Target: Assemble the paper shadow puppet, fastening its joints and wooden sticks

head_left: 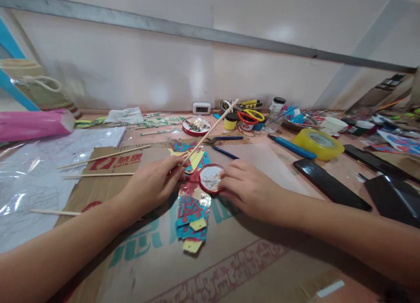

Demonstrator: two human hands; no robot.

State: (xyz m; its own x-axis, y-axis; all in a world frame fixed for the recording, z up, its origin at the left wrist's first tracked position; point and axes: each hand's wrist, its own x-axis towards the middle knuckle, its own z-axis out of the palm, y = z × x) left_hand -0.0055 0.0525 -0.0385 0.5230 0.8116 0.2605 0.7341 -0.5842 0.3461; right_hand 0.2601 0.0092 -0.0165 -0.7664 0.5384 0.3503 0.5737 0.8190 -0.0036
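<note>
Taking the small red-rimmed dish (201,182) as the clock's centre, the left hand (157,178) is lying at 9 o'clock, its thumb and fingers pinching a thin wooden stick (216,126) near the lower end. The stick is slanting up toward 1 o'clock. The right hand (243,187) is resting at 3 o'clock, its fingers curling in at the rim; whether they are pinching the rim or the small pale bits inside, I cannot tell.

A patterned paper figure (193,204) is lying on the cardboard (256,259), stretching from 11 o'clock down to 7 o'clock, with the dish sitting against its right side. More sticks (101,158) are lying around 9 o'clock, pliers (226,138) at 1 o'clock, and a bead tray (183,130) at nearly 12 o'clock.

The stick is looking light and fairly stiff, probably liable to snap if bent, so near its lower end is seeming a sound place for guiding it. The figure is looking thin, glossy and perhaps slippery, its joints likely weakest; a flat hold across a broad section is seeming kinder. The dish is looking light and easily tipped, its loose bits calling for a level hold by the rim.
</note>
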